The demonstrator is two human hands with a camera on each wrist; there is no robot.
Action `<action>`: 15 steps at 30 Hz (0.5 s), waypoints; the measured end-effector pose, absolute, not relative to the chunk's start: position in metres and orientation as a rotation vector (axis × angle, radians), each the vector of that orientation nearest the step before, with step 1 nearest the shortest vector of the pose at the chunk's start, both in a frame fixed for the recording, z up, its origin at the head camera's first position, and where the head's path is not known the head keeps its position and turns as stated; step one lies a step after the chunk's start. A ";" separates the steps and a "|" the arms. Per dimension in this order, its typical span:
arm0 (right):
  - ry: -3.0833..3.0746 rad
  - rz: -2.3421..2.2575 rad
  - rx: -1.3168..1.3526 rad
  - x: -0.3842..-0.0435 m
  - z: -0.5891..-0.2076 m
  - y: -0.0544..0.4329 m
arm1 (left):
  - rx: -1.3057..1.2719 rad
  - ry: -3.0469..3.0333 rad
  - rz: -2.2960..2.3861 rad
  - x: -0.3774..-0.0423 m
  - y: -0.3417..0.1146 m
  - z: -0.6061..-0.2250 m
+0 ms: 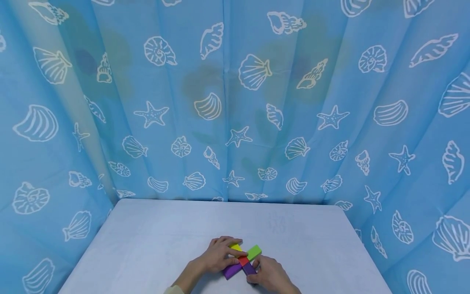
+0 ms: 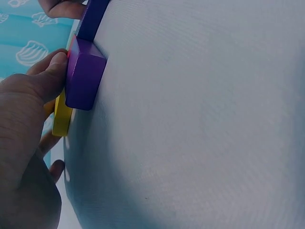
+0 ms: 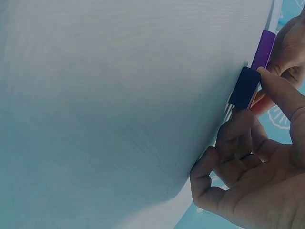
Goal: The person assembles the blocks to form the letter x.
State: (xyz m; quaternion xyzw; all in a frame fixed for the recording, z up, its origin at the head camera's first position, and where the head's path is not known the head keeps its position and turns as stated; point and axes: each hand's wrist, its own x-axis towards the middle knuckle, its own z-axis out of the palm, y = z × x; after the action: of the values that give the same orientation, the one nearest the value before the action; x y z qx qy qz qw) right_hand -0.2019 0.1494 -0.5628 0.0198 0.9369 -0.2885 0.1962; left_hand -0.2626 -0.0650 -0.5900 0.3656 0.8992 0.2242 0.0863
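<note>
Several coloured blocks lie joined in a pinwheel on the white table. At its centre is a red block [image 1: 243,260], with a yellow block [image 1: 236,247], a green block [image 1: 254,252], a purple block [image 1: 232,271] and a dark blue block [image 1: 249,269] around it. My left hand [image 1: 219,254] curls over the yellow and red blocks. Its index fingertip touches the red one, and its thumb lies against the purple block's side. With thumb and index finger, my right hand [image 1: 271,272] pinches the dark blue block at its outer end. Fingers partly cover the yellow block.
The white table [image 1: 165,228] stretches around the blocks, with its back edge against a blue curtain [image 1: 227,134] printed with white shells and starfish. The curtain also hangs along both sides.
</note>
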 end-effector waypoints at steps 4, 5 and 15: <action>2.624 -0.824 0.046 -0.201 -0.563 0.149 | 1.099 2.675 0.678 -0.262 -0.065 -0.591; 2.624 -0.825 0.044 -0.201 -0.563 0.149 | 1.100 2.675 0.678 -0.262 -0.066 -0.591; 2.616 -0.847 0.013 -0.202 -0.565 0.152 | 1.092 2.678 0.680 -0.262 -0.065 -0.588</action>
State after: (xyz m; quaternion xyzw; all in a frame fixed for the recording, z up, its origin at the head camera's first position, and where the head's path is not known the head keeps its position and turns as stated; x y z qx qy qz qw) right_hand -0.2021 0.1516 -0.5653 0.0048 0.9331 -0.3022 0.1947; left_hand -0.2618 -0.0651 -0.5882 0.3663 0.8981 0.2280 0.0852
